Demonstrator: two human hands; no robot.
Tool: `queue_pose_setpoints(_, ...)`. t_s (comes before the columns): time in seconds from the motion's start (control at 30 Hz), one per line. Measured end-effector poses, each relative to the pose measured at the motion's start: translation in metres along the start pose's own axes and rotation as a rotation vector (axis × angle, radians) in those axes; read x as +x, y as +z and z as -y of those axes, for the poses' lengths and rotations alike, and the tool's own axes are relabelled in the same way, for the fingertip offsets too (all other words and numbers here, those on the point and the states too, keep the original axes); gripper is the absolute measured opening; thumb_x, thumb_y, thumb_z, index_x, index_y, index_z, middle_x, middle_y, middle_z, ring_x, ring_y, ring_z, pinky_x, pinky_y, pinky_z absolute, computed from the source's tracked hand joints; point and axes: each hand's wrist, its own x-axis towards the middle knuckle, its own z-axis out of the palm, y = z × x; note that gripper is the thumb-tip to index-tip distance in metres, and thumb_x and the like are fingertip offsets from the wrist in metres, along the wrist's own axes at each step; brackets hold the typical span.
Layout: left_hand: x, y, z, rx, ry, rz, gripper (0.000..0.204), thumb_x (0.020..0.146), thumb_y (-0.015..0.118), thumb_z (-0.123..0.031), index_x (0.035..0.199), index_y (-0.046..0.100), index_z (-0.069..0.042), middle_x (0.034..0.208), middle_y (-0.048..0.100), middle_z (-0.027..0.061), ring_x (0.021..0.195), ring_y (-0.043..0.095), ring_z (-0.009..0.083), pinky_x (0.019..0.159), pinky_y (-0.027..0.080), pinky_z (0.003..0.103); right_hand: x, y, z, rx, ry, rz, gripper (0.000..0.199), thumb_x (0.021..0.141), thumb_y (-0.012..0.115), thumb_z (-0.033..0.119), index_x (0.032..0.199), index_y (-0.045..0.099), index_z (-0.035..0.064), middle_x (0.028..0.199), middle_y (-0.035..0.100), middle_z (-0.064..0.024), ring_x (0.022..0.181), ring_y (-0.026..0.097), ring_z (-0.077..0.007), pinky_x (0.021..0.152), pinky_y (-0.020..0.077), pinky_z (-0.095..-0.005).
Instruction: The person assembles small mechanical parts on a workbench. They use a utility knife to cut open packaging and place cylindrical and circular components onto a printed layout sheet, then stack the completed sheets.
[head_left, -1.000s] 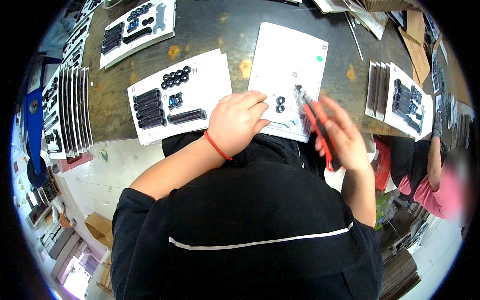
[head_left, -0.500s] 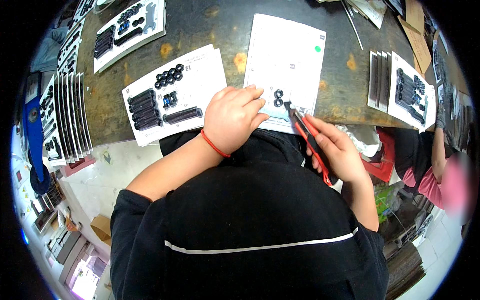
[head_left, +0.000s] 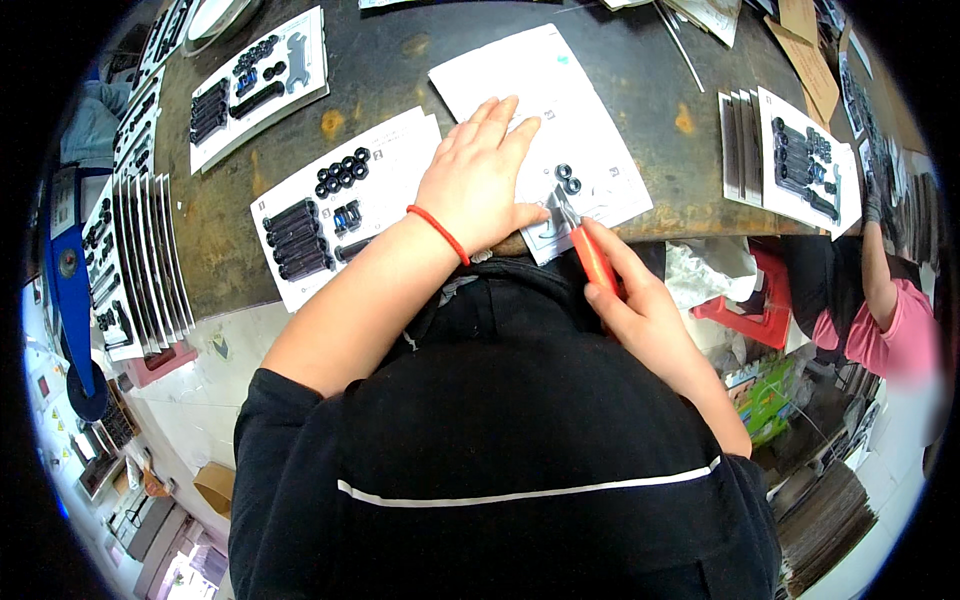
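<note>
My left hand (head_left: 472, 195) lies flat with fingers stretched out, pressing on a white sheet of card (head_left: 585, 105) that sits askew at the table's front edge. My right hand (head_left: 640, 305) is wrapped round a red-handled utility knife (head_left: 594, 258). Its metal tip meets the card's lower part, close to my left thumb. Just beyond the tip, two black ring-shaped nuts (head_left: 567, 178) show on the card. Left of my left hand is another white card (head_left: 385, 150) bearing black bolts (head_left: 296, 238) and a cluster of black nuts (head_left: 342, 172); my forearm partly covers it.
A stack of hardware cards with a wrench (head_left: 298, 60) lies at the far left. More cards stand in rows at the left edge (head_left: 150, 270) and at the right (head_left: 740, 145). A thin rod (head_left: 680, 45) and papers lie at the back; a person in pink (head_left: 890, 330) is at the right.
The card under my left hand has turned anticlockwise, its far end swinging left. My left hand has flattened and spread out on it. The knife has shifted left and is held more upright.
</note>
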Motion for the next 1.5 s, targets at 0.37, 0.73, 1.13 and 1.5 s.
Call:
queue_pose_setpoints(0.37, 0.001, 0.005, 0.002, 0.074, -0.046, 0.183, 0.099, 0.069, 0.086, -0.041, 0.149, 0.039, -0.005, 0.157, 0.029, 0.0257, 0.147, 0.028, 0.0389, 0.12, 0.027, 0.045, 0.011, 0.002, 0.011, -0.268, 0.098, -0.008, 0.059, 0.094, 0.057, 0.013, 0.15, 0.039, 0.0098, 0.121, 0.058, -0.0298, 0.114, 0.057, -0.043, 0.099, 0.0448, -0.0418)
queue_pose_setpoints(0.73, 0.003, 0.003, -0.002, 0.097, -0.046, 0.2, 0.099, 0.069, 0.086, -0.038, 0.149, 0.039, -0.005, 0.157, 0.028, 0.0255, 0.147, 0.027, 0.0397, 0.119, 0.028, 0.047, 0.052, -0.077, 0.068, -0.798, 0.021, 0.314, 0.041, 0.087, 0.06, 0.012, 0.127, 0.064, 0.0059, 0.097, 0.07, -0.024, 0.095, 0.067, -0.0403, 0.089, 0.0522, -0.0471)
queue_pose_setpoints(1.13, 0.003, 0.002, -0.004, 0.073, -0.066, 0.215, 0.098, 0.07, 0.086, -0.036, 0.15, 0.037, -0.007, 0.158, 0.028, 0.0222, 0.147, 0.026, 0.0373, 0.121, 0.025, 0.046, 0.117, -0.123, 0.085, -0.928, -0.034, 0.567, 0.041, 0.081, 0.064, 0.008, 0.121, 0.069, 0.0038, 0.103, 0.071, -0.0205, 0.091, 0.068, -0.0335, 0.086, 0.0509, -0.039)
queue_pose_setpoints(1.5, 0.03, 0.002, 0.013, -0.009, 0.145, 0.34, 0.104, 0.06, 0.091, -0.024, 0.149, 0.04, -0.013, 0.162, 0.025, 0.0117, 0.15, 0.023, 0.0299, 0.122, 0.025, 0.046, 0.147, -0.141, 0.095, -0.737, 0.221, 0.669, 0.037, 0.097, 0.053, 0.015, 0.131, 0.065, 0.015, 0.081, 0.067, -0.0062, 0.06, 0.059, -0.0125, 0.055, 0.0494, -0.0285)
